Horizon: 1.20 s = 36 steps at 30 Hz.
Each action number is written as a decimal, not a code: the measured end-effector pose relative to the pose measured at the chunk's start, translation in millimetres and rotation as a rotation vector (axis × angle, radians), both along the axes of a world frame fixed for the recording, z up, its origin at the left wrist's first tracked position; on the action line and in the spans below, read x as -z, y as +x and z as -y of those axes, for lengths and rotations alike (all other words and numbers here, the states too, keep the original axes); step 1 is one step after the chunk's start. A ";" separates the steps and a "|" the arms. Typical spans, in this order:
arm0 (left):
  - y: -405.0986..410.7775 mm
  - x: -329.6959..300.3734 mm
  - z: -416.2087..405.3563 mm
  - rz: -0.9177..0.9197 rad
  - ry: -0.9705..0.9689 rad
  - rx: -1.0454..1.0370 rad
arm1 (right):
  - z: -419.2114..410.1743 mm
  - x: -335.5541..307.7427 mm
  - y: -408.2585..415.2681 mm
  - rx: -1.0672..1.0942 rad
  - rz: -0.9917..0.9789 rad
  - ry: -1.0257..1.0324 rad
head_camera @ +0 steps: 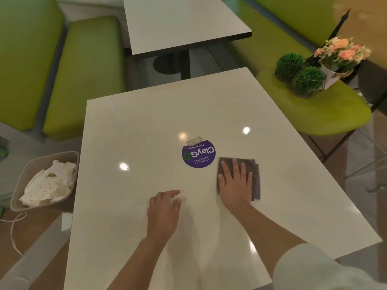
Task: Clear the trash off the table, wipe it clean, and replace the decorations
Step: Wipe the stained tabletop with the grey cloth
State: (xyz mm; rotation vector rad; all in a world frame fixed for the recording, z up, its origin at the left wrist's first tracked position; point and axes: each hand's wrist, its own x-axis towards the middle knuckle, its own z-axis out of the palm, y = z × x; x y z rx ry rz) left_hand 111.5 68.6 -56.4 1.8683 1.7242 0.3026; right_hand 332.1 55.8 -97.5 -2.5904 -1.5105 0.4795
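My right hand [235,183] lies flat with spread fingers on a brown cloth [254,172], pressing it onto the white table [129,143]. My left hand [164,212] rests on the table beside it with loosely bent fingers and holds nothing. A round purple sticker [199,156] is fixed to the middle of the table, and a small crumpled scrap of paper [194,140] lies at its far edge. The decorations stand on a green chair [326,114] to the right: two green ball plants [299,74], a pot of peach flowers [341,53] and a dark tower figure [335,30].
A beige bin [27,170] with crumpled paper trash [50,185] sits left of the table. Green bench seats [83,70] line the far left and far right, with a second table [180,21] beyond. A white cord [14,229] lies on the floor at the lower left.
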 end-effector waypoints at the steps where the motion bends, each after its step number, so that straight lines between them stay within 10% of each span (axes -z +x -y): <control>1: 0.0 4.3 -13.8 0.002 0.008 0.006 | -15.0 2.7 -13.7 -0.032 -0.025 0.020; 9: 5.5 8.3 -59.0 0.055 0.030 0.011 | -59.2 7.4 -37.2 -0.419 -0.030 0.068; 27: 12.4 6.4 -94.7 0.038 0.065 -0.031 | -81.9 14.6 -35.2 -0.291 0.037 0.194; 36: 46.8 7.9 -100.3 -0.217 0.235 0.314 | -96.4 9.3 -9.2 -0.009 0.039 0.120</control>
